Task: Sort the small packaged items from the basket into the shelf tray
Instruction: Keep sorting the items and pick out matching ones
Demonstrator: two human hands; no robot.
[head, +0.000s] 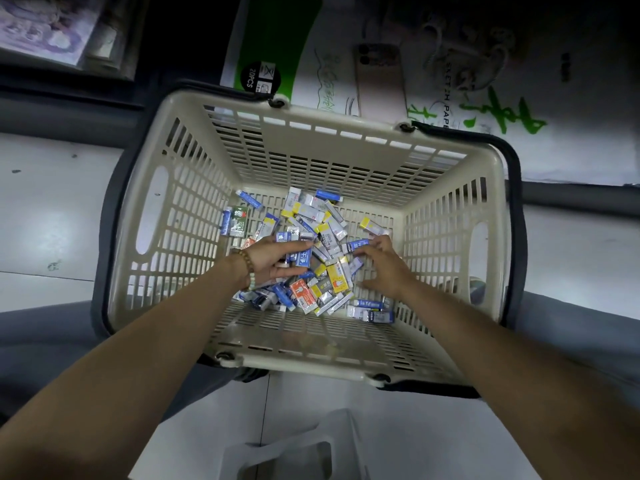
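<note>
Flooring [52,209] of pale tile ran beneath a cream slatted basket [194,140] that filled the middle of the head view, its dark handles [516,209] folded down outside the rim. Flat packs of sketch paper [485,98] lay beyond the basket from 12 to 2 o'clock, with a phone [379,77] resting on them at 12 o'clock. A white plastic stool [294,452] showed at 6 o'clock, nearest the person.

Two bare forearms reached into the basket from 7 and 5 o'clock. The small packaged items [325,216], mostly blue, yellow and white, lay in a loose heap on the basket's floor. A green packet [239,218] sat apart from the heap at 9 o'clock, close to the side wall, and an orange packet [303,294] lay at the heap's 6 o'clock edge.

The left hand [273,261], at the heap's 8 o'clock side, curled fingers and thumb round a blue packet [303,258]. The right hand [381,268], at the 4 o'clock side, lay palm-down on the heap with its thumb held apart and its fingertips touching a second blue packet [356,244]. Whether it pinched that packet could not be told. A bead bracelet [246,268] circled the left wrist.
</note>
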